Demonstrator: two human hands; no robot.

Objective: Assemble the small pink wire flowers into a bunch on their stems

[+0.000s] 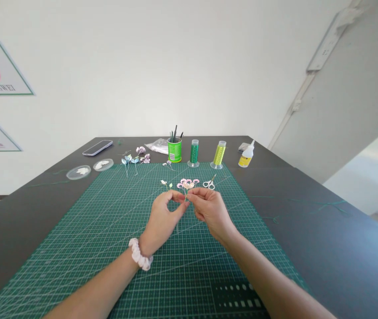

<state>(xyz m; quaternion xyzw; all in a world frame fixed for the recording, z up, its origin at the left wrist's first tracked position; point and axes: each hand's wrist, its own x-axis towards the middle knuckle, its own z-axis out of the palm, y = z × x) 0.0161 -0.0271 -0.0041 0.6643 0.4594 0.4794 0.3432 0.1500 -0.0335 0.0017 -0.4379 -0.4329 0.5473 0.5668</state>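
Flower (188,186) held btwn both your hands, over the mat (118,248).
Your L hand (164,215) has thumb & index tips together at its lower end, w/ a gap behind them; your R hand (212,212) pinches the same spot from the R, fingers nearly touching the L's. Petals sit just above & beyond the fingertips, long axis approx. upright; exact tilt's too small to tell. Neither hand is clearly nearer. Pink petals (196,181) lie just behind, scissors (209,184) just R of those.
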